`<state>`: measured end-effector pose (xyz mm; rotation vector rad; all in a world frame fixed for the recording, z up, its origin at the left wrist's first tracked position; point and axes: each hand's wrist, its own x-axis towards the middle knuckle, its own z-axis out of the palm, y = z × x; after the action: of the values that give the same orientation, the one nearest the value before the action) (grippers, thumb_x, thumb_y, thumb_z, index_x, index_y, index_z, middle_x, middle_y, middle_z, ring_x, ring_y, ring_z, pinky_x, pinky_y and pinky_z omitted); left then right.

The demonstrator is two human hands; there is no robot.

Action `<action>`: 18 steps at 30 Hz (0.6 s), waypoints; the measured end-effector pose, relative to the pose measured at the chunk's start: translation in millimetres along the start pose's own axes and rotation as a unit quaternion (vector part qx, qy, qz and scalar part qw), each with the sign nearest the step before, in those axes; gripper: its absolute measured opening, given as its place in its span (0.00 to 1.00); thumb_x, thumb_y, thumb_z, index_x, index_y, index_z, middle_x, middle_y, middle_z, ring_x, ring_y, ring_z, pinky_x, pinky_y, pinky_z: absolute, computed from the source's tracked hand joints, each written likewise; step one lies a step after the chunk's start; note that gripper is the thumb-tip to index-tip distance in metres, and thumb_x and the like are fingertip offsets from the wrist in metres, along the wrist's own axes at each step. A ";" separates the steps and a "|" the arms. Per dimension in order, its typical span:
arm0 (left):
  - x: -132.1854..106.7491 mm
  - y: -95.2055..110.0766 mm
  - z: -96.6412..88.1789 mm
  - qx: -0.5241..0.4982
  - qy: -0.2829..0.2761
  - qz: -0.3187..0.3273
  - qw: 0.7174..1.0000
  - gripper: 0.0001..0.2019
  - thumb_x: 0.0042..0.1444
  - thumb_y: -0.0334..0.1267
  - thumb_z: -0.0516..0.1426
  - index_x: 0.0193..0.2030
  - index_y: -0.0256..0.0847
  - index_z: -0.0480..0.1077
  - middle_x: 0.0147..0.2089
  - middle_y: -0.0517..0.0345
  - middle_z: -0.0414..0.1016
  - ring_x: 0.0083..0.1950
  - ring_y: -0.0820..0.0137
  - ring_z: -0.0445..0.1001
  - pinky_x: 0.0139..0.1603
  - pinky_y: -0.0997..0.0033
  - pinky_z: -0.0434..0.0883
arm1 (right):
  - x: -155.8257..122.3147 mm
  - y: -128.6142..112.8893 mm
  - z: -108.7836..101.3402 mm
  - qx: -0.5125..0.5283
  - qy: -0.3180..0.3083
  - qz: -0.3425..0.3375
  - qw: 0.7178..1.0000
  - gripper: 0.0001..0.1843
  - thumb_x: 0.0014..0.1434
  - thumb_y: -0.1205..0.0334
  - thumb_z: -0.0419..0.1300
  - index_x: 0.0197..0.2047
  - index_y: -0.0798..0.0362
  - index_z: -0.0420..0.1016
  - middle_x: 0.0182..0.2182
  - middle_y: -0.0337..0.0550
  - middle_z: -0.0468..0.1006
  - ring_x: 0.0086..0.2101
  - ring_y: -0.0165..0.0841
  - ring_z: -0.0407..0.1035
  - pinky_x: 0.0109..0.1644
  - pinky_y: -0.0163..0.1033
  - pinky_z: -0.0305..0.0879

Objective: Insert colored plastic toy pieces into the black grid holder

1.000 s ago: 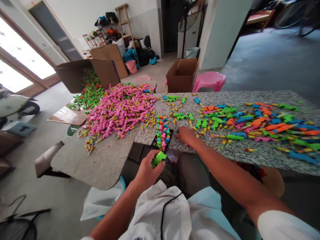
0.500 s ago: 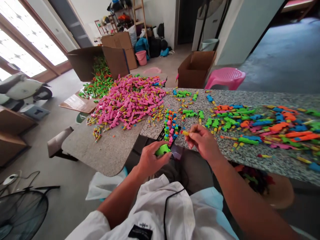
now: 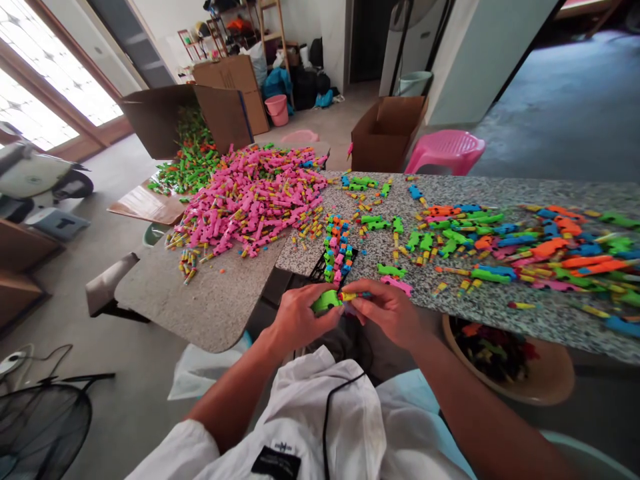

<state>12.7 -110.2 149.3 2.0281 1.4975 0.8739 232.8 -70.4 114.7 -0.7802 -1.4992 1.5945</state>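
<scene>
The small green plastic toy piece (image 3: 326, 301) sits in the left hand (image 3: 300, 319), closed around it with the fingertips near its open end, just below the near edge of the speckled stone counter (image 3: 220, 307). Touching its right end is a short dart-like stick with yellow and red bands (image 3: 350, 295), pinched between thumb and fingers of the right hand (image 3: 390, 312). Both hands meet over the lap, in front of the counter's edge.

Joining the two looks best done with the green piece held steady and level, its opening facing the stick, and the stick kept in line with it rather than at an angle; a pinch close to the stick's tip would probably give more control.

Just beyond the hands stands a black tray of upright multicoloured pieces (image 3: 337, 250). Further left lies a heap of pink toy pieces (image 3: 255, 197); to the right, green, orange and blue pieces (image 3: 500, 243) spread along the counter. A brown bowl of dark pieces (image 3: 510, 363) sits below the counter's edge.
</scene>
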 end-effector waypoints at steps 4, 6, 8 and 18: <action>-0.5 0.0 -0.6 0.007 -0.020 -0.005 1.000 0.18 0.60 0.42 0.64 0.56 0.42 0.79 0.50 0.52 0.86 0.45 0.65 0.84 0.53 0.67 0.77 | -1.8 -2.3 -2.3 -0.019 -0.022 -0.036 0.999 0.11 0.68 0.53 0.65 0.52 0.43 0.84 0.43 0.44 0.79 0.32 0.31 0.70 0.33 0.37 0.70; -0.8 -0.2 -0.4 0.006 -0.025 -0.007 1.000 0.19 0.60 0.42 0.64 0.57 0.41 0.79 0.50 0.53 0.86 0.46 0.65 0.84 0.53 0.67 0.77 | -2.4 -3.0 -3.8 -0.042 -0.029 -0.062 0.997 0.11 0.70 0.55 0.64 0.52 0.44 0.84 0.44 0.45 0.79 0.34 0.31 0.71 0.33 0.35 0.70; -1.0 0.2 -0.2 0.001 -0.031 -0.009 0.999 0.19 0.60 0.41 0.64 0.57 0.41 0.79 0.49 0.54 0.86 0.45 0.66 0.84 0.52 0.68 0.77 | -2.9 -3.0 -4.7 -0.057 -0.028 -0.091 0.994 0.10 0.71 0.57 0.63 0.52 0.44 0.84 0.46 0.46 0.79 0.36 0.31 0.72 0.34 0.35 0.70; -3.0 1.6 -1.4 0.009 -0.043 -0.016 0.999 0.20 0.61 0.41 0.63 0.60 0.44 0.77 0.50 0.57 0.86 0.46 0.68 0.84 0.51 0.71 0.76 | -8.2 0.8 -6.0 -0.074 -0.026 -0.132 0.988 0.12 0.73 0.60 0.61 0.54 0.42 0.84 0.46 0.46 0.78 0.34 0.30 0.73 0.37 0.38 0.73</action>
<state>12.1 -113.5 150.7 2.0223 1.4925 0.7516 241.9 -74.5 112.6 -0.5958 -1.6980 1.3274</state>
